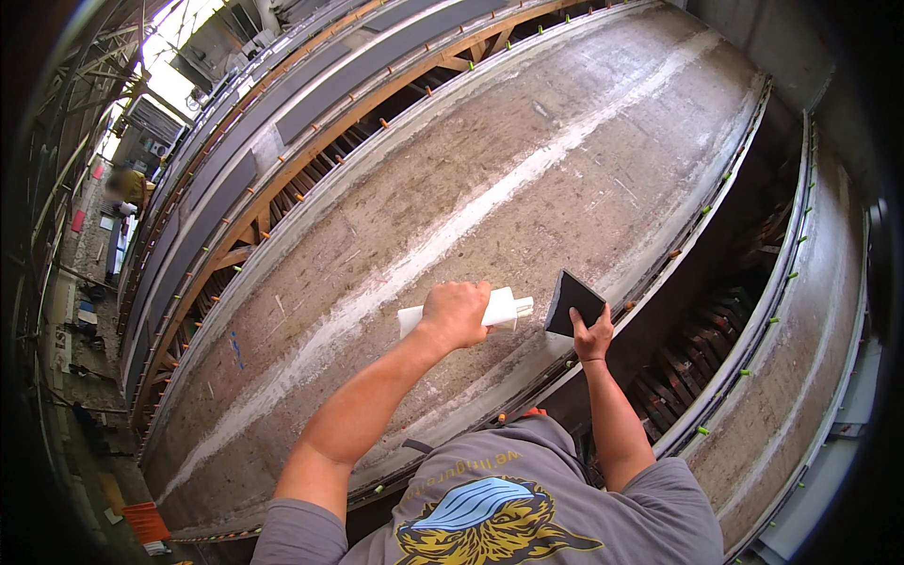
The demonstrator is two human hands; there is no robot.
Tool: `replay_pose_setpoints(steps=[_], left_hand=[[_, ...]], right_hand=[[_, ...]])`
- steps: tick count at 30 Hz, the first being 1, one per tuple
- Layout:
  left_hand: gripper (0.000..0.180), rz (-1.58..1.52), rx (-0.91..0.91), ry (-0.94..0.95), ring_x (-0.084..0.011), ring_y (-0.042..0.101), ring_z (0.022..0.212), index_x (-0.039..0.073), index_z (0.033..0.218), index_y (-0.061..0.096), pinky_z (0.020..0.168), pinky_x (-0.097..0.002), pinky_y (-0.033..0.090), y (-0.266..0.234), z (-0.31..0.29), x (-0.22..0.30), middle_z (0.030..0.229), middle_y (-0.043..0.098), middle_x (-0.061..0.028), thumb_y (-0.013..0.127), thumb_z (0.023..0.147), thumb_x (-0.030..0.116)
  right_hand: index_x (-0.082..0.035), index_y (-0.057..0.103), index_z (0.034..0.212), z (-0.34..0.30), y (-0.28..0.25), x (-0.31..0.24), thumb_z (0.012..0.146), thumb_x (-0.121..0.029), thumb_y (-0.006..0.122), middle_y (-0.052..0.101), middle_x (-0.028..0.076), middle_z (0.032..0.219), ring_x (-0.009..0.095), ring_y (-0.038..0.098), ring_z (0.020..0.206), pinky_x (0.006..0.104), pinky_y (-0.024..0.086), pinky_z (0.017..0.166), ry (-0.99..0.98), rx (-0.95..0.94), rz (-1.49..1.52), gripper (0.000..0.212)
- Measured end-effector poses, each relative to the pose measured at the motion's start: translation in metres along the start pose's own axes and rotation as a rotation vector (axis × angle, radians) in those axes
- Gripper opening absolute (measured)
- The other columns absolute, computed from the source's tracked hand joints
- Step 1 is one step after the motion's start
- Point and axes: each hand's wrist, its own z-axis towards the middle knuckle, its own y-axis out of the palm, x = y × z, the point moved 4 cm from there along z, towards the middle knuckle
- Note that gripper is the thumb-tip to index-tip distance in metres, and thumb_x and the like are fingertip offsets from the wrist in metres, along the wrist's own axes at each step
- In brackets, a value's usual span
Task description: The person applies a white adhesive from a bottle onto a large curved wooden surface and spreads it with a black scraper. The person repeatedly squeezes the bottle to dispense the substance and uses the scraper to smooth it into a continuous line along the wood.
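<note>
My left hand (456,314) is closed from above around a white bottle-like cylinder (502,308). It lies sideways in my grip, and a narrower pale end (524,307) points right. My right hand (593,335) grips the lower corner of a flat, dark square pad (573,303), with the thumb on its face. Both hands are over the near side of a long, brown, worn table (508,226). Across the middle of this tabletop runs a chalky white band (428,254). Whether the cylinder touches the surface, I cannot tell.
Orange and green pegs line the table's edges. Beyond it stands another long bench with dark grey panels (330,104) on a wooden frame (247,240). A similar brown table (791,395) is at the right, past a dark gap. Far left, a person (127,186) stands in the aisle.
</note>
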Motion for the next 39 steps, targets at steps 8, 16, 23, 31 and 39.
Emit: replay_pose_setpoints(steps=[8, 16, 23, 31, 39], left_hand=[[0.044, 0.010, 0.003, 0.034, -0.0313, 0.075, 0.085, 0.006, 0.101, 0.066, 0.074, -0.0428, 0.060, 0.009, 0.008, -0.002, 0.087, 0.074, -0.0141, 0.084, 0.076, 0.037], [0.039, 0.106, -0.021, -0.056, -0.0286, 0.076, 0.088, 0.006, 0.104, 0.067, 0.076, -0.0411, 0.061, 0.003, 0.026, -0.027, 0.094, 0.076, -0.0142, 0.081, 0.079, 0.032], [0.056, 0.066, 0.046, -0.239, -0.0319, 0.075, 0.092, 0.005, 0.110, 0.065, 0.080, -0.0442, 0.060, -0.002, 0.029, -0.093, 0.099, 0.075, -0.0157, 0.084, 0.078, 0.047], [0.072, -0.452, 0.394, -0.453, -0.0362, 0.074, 0.095, 0.001, 0.112, 0.063, 0.080, -0.0456, 0.058, 0.066, -0.037, -0.141, 0.101, 0.074, -0.0202, 0.088, 0.071, 0.056], [0.063, -0.903, 0.786, -0.468, -0.0346, 0.075, 0.089, -0.001, 0.111, 0.067, 0.079, -0.0439, 0.058, 0.126, -0.162, -0.124, 0.098, 0.076, -0.0203, 0.093, 0.072, 0.042]], right_hand=[[0.001, 0.061, 0.107, 0.000, 0.000, 0.000, 0.083, -0.027, 0.083, 0.076, 0.017, 0.092, 0.034, 0.076, 0.087, 0.0389, 0.056, 0.074, 0.003, 0.005, -0.005, 0.043], [0.000, 0.062, 0.107, -0.001, 0.000, 0.005, 0.082, -0.032, 0.083, 0.076, 0.016, 0.089, 0.036, 0.075, 0.085, 0.0414, 0.057, 0.073, -0.008, 0.014, -0.067, 0.045], [0.000, 0.061, 0.113, 0.000, 0.001, 0.002, 0.082, -0.033, 0.083, 0.076, 0.018, 0.088, 0.038, 0.074, 0.084, 0.0429, 0.057, 0.072, 0.008, 0.004, -0.132, 0.050], [0.001, 0.053, 0.128, 0.021, 0.018, -0.026, 0.087, -0.024, 0.078, 0.073, 0.027, 0.102, 0.044, 0.070, 0.101, 0.0471, 0.054, 0.082, 0.127, -0.204, -0.134, 0.054], [-0.002, 0.058, 0.131, -0.023, 0.150, -0.059, 0.089, -0.013, 0.061, 0.072, 0.033, 0.099, 0.040, 0.073, 0.072, 0.0491, 0.055, 0.055, -0.476, -0.335, -1.042, 0.043]])
